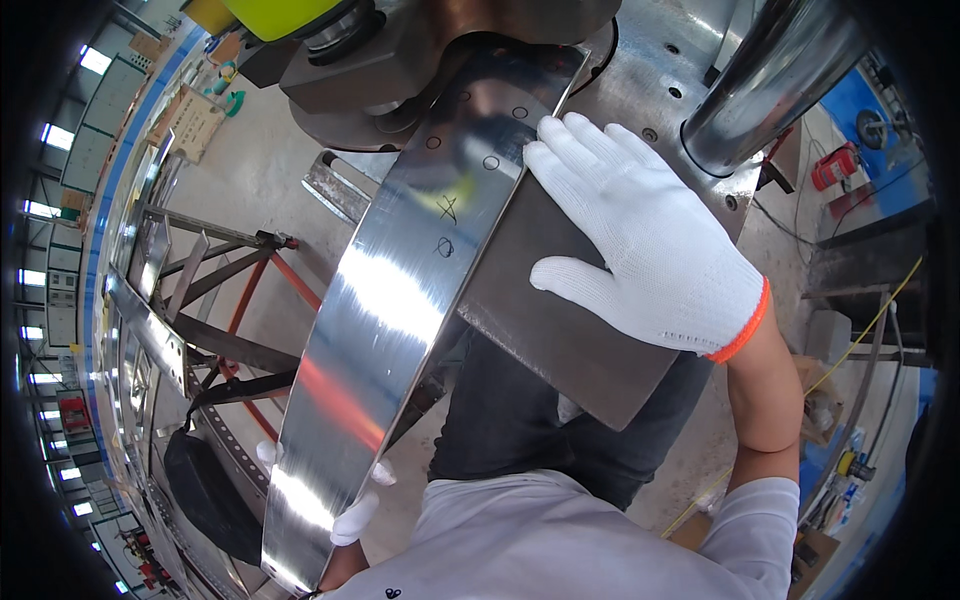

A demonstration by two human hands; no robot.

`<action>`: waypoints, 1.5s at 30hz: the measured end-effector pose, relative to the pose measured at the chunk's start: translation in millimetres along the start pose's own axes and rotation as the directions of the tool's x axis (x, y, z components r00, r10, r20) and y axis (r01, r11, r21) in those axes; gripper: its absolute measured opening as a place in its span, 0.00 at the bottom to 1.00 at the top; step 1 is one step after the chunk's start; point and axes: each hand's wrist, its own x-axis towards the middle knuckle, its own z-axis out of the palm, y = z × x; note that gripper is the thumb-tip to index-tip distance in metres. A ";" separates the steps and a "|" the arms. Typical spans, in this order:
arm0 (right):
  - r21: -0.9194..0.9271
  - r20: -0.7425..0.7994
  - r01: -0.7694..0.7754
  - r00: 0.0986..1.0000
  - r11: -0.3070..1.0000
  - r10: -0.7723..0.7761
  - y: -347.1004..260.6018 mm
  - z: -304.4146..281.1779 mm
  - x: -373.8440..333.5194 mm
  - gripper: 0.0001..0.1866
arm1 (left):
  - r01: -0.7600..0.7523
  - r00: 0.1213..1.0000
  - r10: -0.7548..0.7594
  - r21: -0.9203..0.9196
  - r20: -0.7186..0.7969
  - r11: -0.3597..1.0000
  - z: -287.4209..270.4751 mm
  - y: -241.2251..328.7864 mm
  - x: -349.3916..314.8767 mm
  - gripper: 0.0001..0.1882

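A long, shiny metal strip (350, 350) slants from the machine head at the top down to the lower left. Small circles and other marks are drawn on its upper part. My left hand (354, 522), in a white glove, grips the strip's near end from beneath; only fingertips show along both edges. Gloved in white with an orange cuff, my right hand (655, 235) lies flat, its fingers stretched toward the strip's right edge. Below that hand is a dark flat plate (570, 335). The strip's far end reaches under the machine head (450, 20).
A thick polished column (775, 85) rises at the upper right from a metal bed with bolt holes (665, 60). On the left stands a rack (225, 260) with metal pieces, and a black bag (205, 495) hangs there. A red box (835, 167) sits far right.
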 end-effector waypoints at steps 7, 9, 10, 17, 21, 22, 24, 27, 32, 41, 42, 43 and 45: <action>-0.024 -0.006 0.005 1.000 1.000 -0.005 3.1 2.6 -2.3 0.42 | -0.469 0.883 0.458 -0.164 -0.106 0.868 24.8 -41.2 20.2 0.56; -0.028 -0.009 -0.008 1.000 1.000 0.007 3.3 2.1 -4.3 0.42 | -0.459 0.888 0.448 -0.164 -0.101 0.873 21.7 -37.2 19.1 0.56; -0.023 -0.011 -0.002 1.000 1.000 0.001 1.5 2.2 -2.2 0.42 | -0.415 0.910 0.410 -0.177 -0.064 0.893 19.0 -35.0 18.9 0.57; -0.013 -0.023 0.006 1.000 1.000 -0.006 2.1 3.4 -1.2 0.41 | -0.215 0.977 0.214 -0.176 -0.020 0.961 5.9 -18.6 3.6 0.63; -0.008 -0.033 0.021 0.999 1.000 -0.021 3.3 6.2 -0.4 0.41 | -0.253 0.967 0.246 -0.183 -0.060 0.950 13.1 -23.4 5.3 0.60; -0.004 -0.034 0.026 0.999 1.000 -0.026 3.7 6.9 0.7 0.41 | -0.335 0.942 0.327 -0.187 -0.074 0.923 19.1 -34.7 11.0 0.58; -0.023 -0.029 0.003 1.000 1.000 -0.004 2.4 3.8 -2.6 0.41 | -0.396 0.918 0.386 -0.199 -0.087 0.896 19.8 -32.8 17.7 0.56; -0.023 -0.021 0.000 1.000 1.000 -0.001 1.6 2.9 -1.7 0.41 | -0.433 0.901 0.424 -0.195 -0.087 0.880 18.5 -36.1 15.7 0.55; -0.028 -0.016 0.006 1.000 1.000 -0.006 2.3 3.9 -1.7 0.41 | -0.384 0.923 0.379 -0.204 -0.068 0.900 14.3 -34.8 7.7 0.57; -0.027 -0.009 -0.001 1.000 1.000 0.000 1.3 1.8 -1.2 0.42 | -0.285 0.958 0.279 -0.174 -0.062 0.943 10.0 -24.7 3.2 0.62; -0.027 -0.007 -0.005 1.000 1.000 0.005 1.3 1.7 -1.3 0.42 | -0.280 0.960 0.271 -0.144 -0.076 0.949 9.8 -24.0 2.6 0.62; -0.027 -0.004 -0.010 1.000 1.000 0.010 1.1 1.6 -1.5 0.42 | -0.296 0.952 0.287 -0.083 -0.101 0.952 12.1 -25.8 4.2 0.64; -0.024 -0.001 -0.012 1.000 1.000 0.012 0.0 1.6 -0.3 0.42 | -0.338 0.936 0.333 -0.029 -0.113 0.941 15.6 -30.0 8.6 0.65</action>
